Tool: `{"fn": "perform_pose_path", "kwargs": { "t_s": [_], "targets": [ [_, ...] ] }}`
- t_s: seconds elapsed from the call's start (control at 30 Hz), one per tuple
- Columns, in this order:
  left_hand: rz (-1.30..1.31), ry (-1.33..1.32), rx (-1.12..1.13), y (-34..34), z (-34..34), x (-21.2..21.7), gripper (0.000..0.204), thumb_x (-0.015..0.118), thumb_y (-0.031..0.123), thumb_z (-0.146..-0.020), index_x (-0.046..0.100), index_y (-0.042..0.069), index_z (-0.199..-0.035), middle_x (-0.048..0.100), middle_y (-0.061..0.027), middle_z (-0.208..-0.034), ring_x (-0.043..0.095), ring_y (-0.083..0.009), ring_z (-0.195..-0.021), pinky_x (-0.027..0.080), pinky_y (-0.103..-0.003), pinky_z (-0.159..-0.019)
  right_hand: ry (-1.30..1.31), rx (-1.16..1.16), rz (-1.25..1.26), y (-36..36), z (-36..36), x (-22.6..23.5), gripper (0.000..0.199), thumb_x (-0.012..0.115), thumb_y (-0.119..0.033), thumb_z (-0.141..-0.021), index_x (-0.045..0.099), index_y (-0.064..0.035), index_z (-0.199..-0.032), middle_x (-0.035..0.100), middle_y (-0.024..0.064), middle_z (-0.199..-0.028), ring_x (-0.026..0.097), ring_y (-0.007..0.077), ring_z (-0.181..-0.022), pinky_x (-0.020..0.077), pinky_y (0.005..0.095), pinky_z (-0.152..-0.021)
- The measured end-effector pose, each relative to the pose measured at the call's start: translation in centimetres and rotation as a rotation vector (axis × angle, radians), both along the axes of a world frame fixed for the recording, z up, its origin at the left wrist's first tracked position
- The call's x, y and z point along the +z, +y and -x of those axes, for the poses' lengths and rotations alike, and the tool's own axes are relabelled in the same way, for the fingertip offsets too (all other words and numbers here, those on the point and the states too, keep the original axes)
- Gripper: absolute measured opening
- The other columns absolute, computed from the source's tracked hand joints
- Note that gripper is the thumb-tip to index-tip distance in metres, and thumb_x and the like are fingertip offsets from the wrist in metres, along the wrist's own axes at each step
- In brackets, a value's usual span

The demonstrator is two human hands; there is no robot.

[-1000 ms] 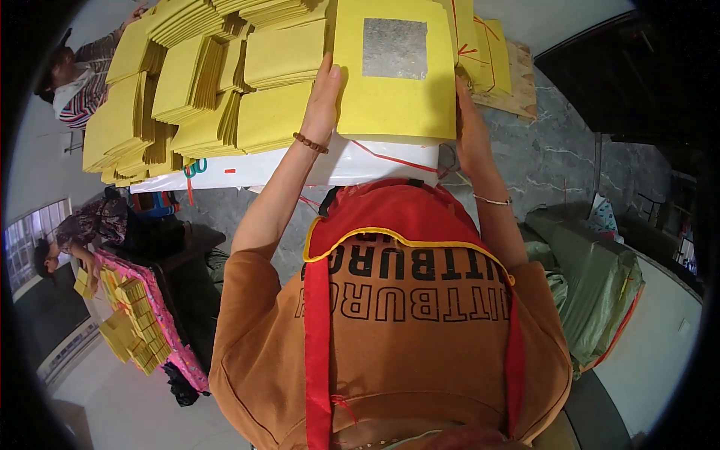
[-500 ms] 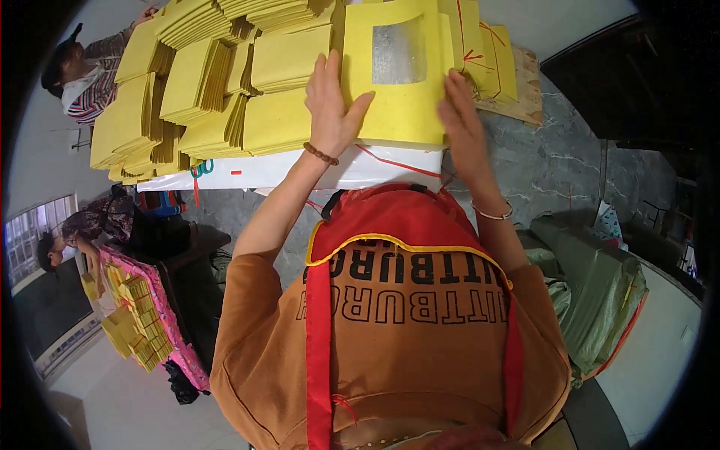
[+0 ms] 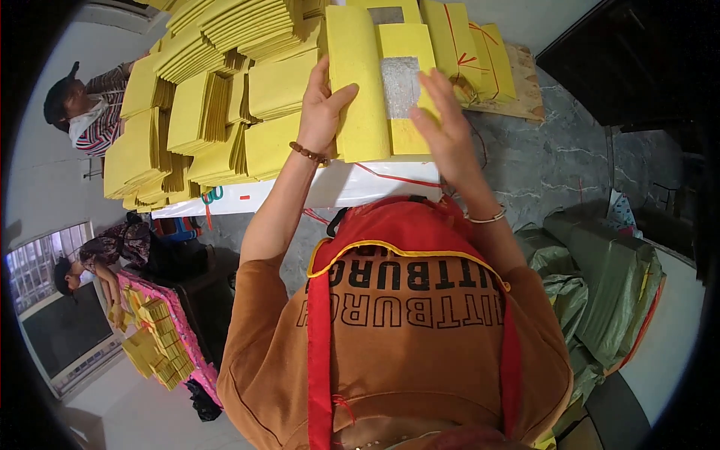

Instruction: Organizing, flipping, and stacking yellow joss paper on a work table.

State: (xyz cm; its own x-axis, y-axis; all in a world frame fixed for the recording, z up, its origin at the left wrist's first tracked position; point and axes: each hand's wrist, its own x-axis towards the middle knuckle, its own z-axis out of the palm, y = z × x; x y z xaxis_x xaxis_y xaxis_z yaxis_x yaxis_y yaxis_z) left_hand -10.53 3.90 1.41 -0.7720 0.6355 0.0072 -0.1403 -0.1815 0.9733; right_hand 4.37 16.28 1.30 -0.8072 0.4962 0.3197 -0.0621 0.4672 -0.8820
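Note:
A stack of yellow paper sheets (image 3: 405,131) with a silver foil square (image 3: 400,86) lies in front of me on the white table (image 3: 345,187). My left hand (image 3: 324,105) grips a folded-over portion of yellow sheets (image 3: 358,90) on the left side of the stack, thumb on top. My right hand (image 3: 444,127) rests flat with fingers spread on the right part of the stack, beside the foil square.
Many piles of folded yellow paper (image 3: 210,112) cover the table to the left. Yellow bundles tied with red string (image 3: 469,49) sit on a wooden pallet at the back right. Two other people (image 3: 82,109) work at the left. Green sacks (image 3: 607,285) lie at the right.
The top sheets have been folded over to the left by my left hand. My right hand slid from the stack's right edge onto its face.

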Motion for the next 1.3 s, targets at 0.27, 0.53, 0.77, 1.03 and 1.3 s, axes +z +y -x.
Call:
{"fn": "perform_pose_path", "kwargs": {
  "t_s": [0.27,0.53,0.77,1.03,1.3],
  "targets": [
    [0.017,0.113,-0.088,-3.2,4.5,4.3,0.063,0.044,-0.010,-0.075,0.027,0.003,-0.135,0.044,-0.0137,-0.126,0.049,-0.0200,-0.109,0.042,-0.029,-0.090,-0.164,0.054,0.165,1.3,-1.9,-2.3,0.054,0.052,-0.023,-0.085,0.034,0.0047,-0.128,0.026,0.0237,-0.138,0.025,0.0311,-0.129,0.0210,0.0339,-0.104],
    [0.314,0.466,-0.199,-3.1,4.4,5.0,0.044,0.044,-0.002,-0.078,0.048,-0.001,-0.121,0.055,-0.0050,-0.118,0.052,-0.0069,-0.096,0.041,-0.019,-0.080,-0.134,0.092,0.163,1.1,-2.6,-1.9,0.050,0.050,-0.018,-0.086,0.035,0.0019,-0.129,0.029,0.0235,-0.136,0.027,0.0307,-0.129,0.0213,0.0336,-0.104],
    [0.363,0.389,-0.264,-0.2,2.9,2.4,0.043,0.044,-0.002,-0.079,0.047,0.000,-0.122,0.053,-0.0051,-0.120,0.050,-0.0056,-0.096,0.041,-0.019,-0.082,-0.085,0.081,0.254,1.1,-2.5,-2.1,0.045,0.051,-0.016,-0.085,0.040,-0.0011,-0.126,0.033,0.0206,-0.134,0.030,0.0273,-0.127,0.0229,0.0325,-0.103],
    [0.581,0.536,-0.224,3.1,0.6,1.6,0.039,0.057,0.028,-0.080,0.059,0.001,-0.108,0.063,-0.0189,-0.097,0.061,-0.0205,-0.089,0.046,-0.028,-0.077,0.086,0.117,0.669,0.5,-1.7,-0.7,0.038,0.050,-0.008,-0.086,0.043,-0.0024,-0.123,0.045,0.0117,-0.123,0.042,0.0176,-0.115,0.0311,0.0278,-0.097],
    [0.551,0.495,-0.212,3.9,0.2,1.3,0.061,0.067,0.041,-0.074,0.054,-0.005,-0.113,0.059,-0.0176,-0.105,0.056,-0.0179,-0.095,0.043,-0.027,-0.082,0.061,0.215,0.598,-1.4,-0.2,-0.7,0.043,0.051,-0.007,-0.086,0.038,-0.0011,-0.126,0.045,0.0137,-0.124,0.044,0.0204,-0.114,0.0349,0.0304,-0.095]
  ]
}}
